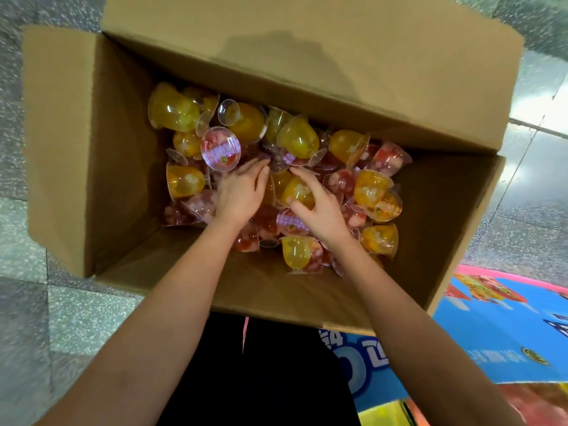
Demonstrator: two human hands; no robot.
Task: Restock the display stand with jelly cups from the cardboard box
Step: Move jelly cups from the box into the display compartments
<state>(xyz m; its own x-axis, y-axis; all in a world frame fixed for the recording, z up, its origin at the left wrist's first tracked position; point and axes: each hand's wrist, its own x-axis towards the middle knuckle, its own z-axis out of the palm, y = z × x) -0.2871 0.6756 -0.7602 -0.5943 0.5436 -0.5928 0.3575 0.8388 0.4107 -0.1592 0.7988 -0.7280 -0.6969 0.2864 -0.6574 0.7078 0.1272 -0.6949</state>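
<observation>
The jelly cups (175,110) lie heaped in the cardboard box (123,149). The left hand (242,192) has its grip released, lying flat on the heap. The right hand (319,210) grasps a yellow cup (296,192) at its 11 o'clock. Risk: interlocked stems may drag neighbouring cups out.

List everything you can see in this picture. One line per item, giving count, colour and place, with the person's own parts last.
cardboard box: one, brown, open on the floor, middle of view
yellow jelly cups: many, too jumbled to count, loose in the box
red jelly cups: many, red and pink, mixed among the yellow ones
floor: grey speckled tiles, around the box
printed panel: one, blue with a pink edge, lower right beside the box
dark clothing: black, bottom middle
left hand: one, in the box, fingers resting on the cups
right hand: one, in the box, holds a yellow jelly cup
</observation>
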